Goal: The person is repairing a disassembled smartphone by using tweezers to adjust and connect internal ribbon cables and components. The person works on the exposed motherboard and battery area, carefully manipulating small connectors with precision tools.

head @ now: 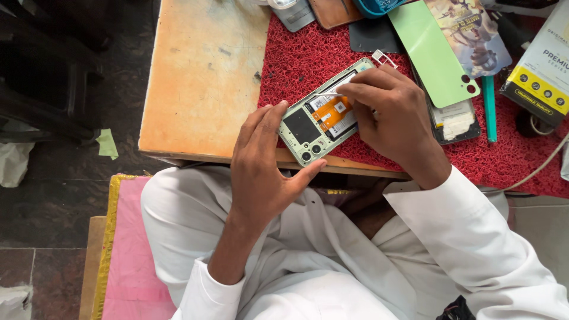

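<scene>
An opened light green phone [308,127] lies back up on the red mat [308,56], its dark cover plate, orange flex cable and battery exposed. My left hand [264,166] grips the phone's near end, thumb and fingers on either side by the camera lenses. My right hand [391,115] rests over the phone's far half, its fingertips pinching a thin metal tool [329,94] whose tip touches the inside near the orange cable.
The phone's green back cover [432,50] lies on the mat at the right beside a second opened phone [453,121], a teal tool [489,106] and a printed box [542,68]. Wooden table top [204,77] extends left. A white cable [539,169] trails right.
</scene>
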